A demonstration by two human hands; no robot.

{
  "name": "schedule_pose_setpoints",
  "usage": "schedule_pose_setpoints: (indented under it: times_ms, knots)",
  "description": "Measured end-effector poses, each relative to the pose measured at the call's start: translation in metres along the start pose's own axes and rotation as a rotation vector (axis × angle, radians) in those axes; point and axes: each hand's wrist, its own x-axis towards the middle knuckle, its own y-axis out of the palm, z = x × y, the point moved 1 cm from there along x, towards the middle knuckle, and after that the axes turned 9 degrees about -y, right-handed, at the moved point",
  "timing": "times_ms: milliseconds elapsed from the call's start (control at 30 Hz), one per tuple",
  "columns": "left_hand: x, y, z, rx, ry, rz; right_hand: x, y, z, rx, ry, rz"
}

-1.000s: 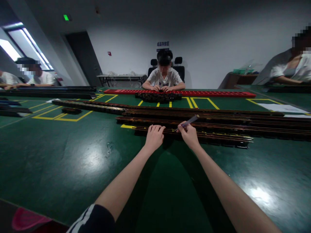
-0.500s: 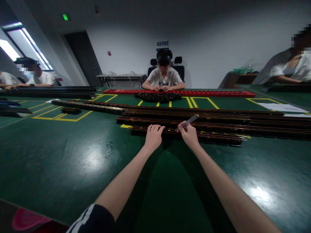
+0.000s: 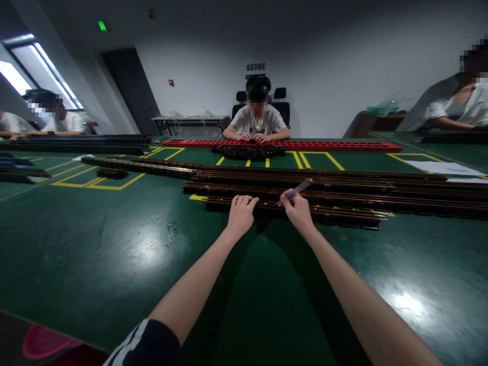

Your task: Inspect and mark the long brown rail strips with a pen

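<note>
My left hand (image 3: 241,216) lies over the nearest long dark strip (image 3: 343,216), fingers bent across its edge and thumb toward the right, holding it. The strip lies flat on the green table, with coppery lines along its length. Pinched in my right hand (image 3: 297,212) is a pen-like tool (image 3: 301,188) with a translucent grey handle. The handle leans up to the right. Its thin tip points down-left at the strip between my hands; whether it touches cannot be told. More long dark strips (image 3: 427,195) lie in rows just beyond.
Across the green table (image 3: 114,254), a person (image 3: 257,122) handles small parts above a dark pile (image 3: 247,152), beside a red slotted rail (image 3: 343,146). White paper (image 3: 438,168) lies at right. Other people sit left and right. A pink stool (image 3: 46,341) stands below the left edge.
Both hands stay nearly where they were. The tool in my right hand has shifted very slightly; the strips look the same.
</note>
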Motion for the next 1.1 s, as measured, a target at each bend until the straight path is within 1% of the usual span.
schedule_pose_setpoints:
  times_ms: [167, 400, 533, 767, 967, 1100]
  knots:
    - [-0.0004, -0.003, -0.0017, -0.026, 0.0, 0.013, -0.0007, -0.0004, 0.0017, 0.007, 0.005, -0.003]
    - [-0.0008, -0.0029, -0.002, -0.084, 0.041, 0.003, -0.0013, -0.0007, 0.0026, 0.036, 0.012, 0.005]
    - [-0.0001, -0.0021, -0.0011, -0.117, 0.074, 0.033, -0.0015, -0.0006, 0.003, 0.035, 0.014, 0.01]
    - [0.0009, -0.0031, -0.0024, -0.072, 0.069, 0.053, -0.0017, -0.0003, 0.0035, 0.052, 0.018, 0.011]
    - [0.0019, 0.0002, -0.001, -0.043, 0.083, 0.021, -0.0009, -0.0002, 0.004, 0.043, 0.018, 0.016]
    - [0.0014, -0.0007, -0.0004, -0.058, 0.069, 0.002, -0.0013, 0.0008, 0.0059, 0.054, 0.005, 0.033]
